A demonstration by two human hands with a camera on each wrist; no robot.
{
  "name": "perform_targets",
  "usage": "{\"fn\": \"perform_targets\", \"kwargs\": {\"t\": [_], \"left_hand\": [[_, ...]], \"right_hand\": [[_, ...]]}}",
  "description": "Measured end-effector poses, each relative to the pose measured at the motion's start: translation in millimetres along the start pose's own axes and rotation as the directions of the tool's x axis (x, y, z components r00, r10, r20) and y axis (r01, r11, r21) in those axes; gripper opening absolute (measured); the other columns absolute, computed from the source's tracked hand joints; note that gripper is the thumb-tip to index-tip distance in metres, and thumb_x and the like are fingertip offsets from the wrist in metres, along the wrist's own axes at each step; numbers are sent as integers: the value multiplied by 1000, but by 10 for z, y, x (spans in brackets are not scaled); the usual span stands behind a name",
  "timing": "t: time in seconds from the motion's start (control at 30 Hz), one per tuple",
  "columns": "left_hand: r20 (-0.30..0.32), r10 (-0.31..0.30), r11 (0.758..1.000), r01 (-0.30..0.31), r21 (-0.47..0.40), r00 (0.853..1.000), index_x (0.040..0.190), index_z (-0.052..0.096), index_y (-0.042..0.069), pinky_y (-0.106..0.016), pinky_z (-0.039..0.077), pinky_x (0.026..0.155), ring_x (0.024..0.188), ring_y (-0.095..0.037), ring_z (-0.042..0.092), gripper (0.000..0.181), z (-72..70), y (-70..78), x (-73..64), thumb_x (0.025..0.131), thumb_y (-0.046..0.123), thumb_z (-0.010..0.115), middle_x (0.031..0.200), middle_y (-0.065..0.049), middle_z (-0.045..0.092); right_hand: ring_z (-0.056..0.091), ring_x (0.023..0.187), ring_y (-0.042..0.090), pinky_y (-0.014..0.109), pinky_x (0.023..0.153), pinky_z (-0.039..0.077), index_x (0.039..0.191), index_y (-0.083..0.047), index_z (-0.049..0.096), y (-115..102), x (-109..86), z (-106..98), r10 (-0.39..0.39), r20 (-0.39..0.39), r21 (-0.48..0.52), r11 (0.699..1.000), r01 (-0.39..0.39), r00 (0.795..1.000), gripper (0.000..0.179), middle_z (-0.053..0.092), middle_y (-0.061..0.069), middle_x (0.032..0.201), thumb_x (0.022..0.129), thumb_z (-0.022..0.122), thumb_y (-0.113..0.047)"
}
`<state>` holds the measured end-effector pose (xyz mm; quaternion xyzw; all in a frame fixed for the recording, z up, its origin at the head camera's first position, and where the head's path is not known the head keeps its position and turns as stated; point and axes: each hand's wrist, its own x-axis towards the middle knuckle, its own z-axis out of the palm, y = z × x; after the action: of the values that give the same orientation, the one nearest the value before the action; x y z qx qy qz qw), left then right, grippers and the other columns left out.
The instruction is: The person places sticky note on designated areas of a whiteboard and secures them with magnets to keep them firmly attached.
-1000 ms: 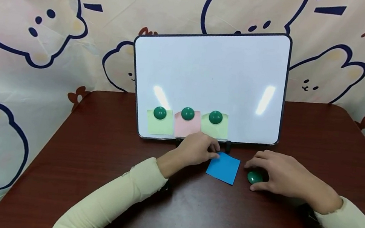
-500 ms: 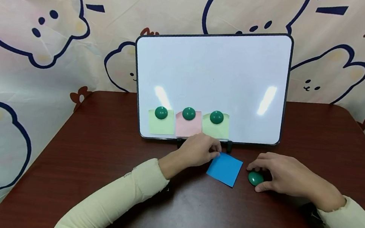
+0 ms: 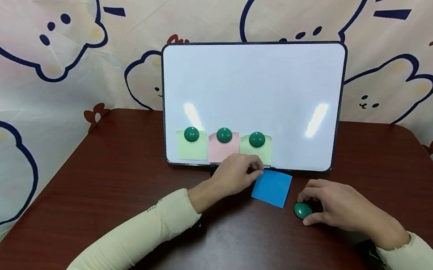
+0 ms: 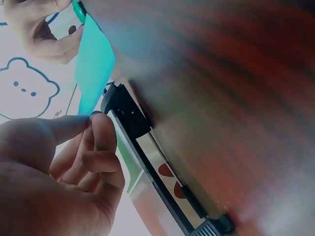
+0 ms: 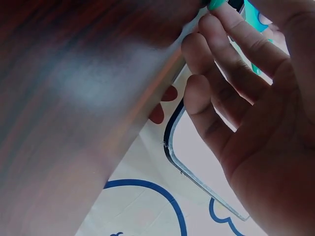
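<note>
My left hand (image 3: 234, 173) pinches the upper left corner of a blue sticky note (image 3: 272, 188) between thumb and index finger. In the left wrist view the blue note (image 4: 94, 64) hangs from those fingertips, next to the black foot of the whiteboard. To the right of the note, my right hand (image 3: 335, 206) holds a round green magnet (image 3: 302, 210) between thumb and fingers, low over the table. Only a bit of that magnet (image 5: 216, 4) shows in the right wrist view.
A white magnetic board (image 3: 250, 94) stands tilted on the brown table (image 3: 226, 253). Along its lower left, green magnets (image 3: 191, 134) hold two pale green notes (image 3: 192, 151) and a pink note (image 3: 223, 150) between them. A cartoon-printed cloth (image 3: 147, 5) hangs behind.
The blue note has shifted up towards the board and slightly right, pinched by the left hand. My right hand has moved slightly right with the magnet.
</note>
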<state>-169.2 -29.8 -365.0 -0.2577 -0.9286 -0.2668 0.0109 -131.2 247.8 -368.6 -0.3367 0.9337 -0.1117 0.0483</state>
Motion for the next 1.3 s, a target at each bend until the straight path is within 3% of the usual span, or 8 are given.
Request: {"fn": "perform_targets", "kwargs": {"t": [0.17,0.73,1.3], "left_hand": [[-47,-2,1000,2,-2,999,105,74,14,-21,53,76,90,-10,69,13,3,1,5,96,21,68,96,2,77],[-87,7,1000,-7,5,996,104,71,14,-21,51,72,86,-10,68,12,-2,74,10,98,23,64,97,2,75],[-198,-9,1000,7,-13,980,101,72,17,-15,46,62,74,-6,64,12,73,180,160,97,26,66,93,5,74]], "right_hand": [[55,83,2,27,70,53,103,-32,70,-1,2,-10,-8,0,-10,1000,8,1000,38,60,-17,99,75,80,-56],[53,82,-1,25,71,52,113,-33,68,-40,17,19,-25,-14,-22,999,25,1000,36,60,-17,102,81,82,-38],[54,84,0,26,73,54,112,-34,68,-33,7,21,-72,-38,-18,997,72,997,33,60,-17,103,82,81,-37]]}}
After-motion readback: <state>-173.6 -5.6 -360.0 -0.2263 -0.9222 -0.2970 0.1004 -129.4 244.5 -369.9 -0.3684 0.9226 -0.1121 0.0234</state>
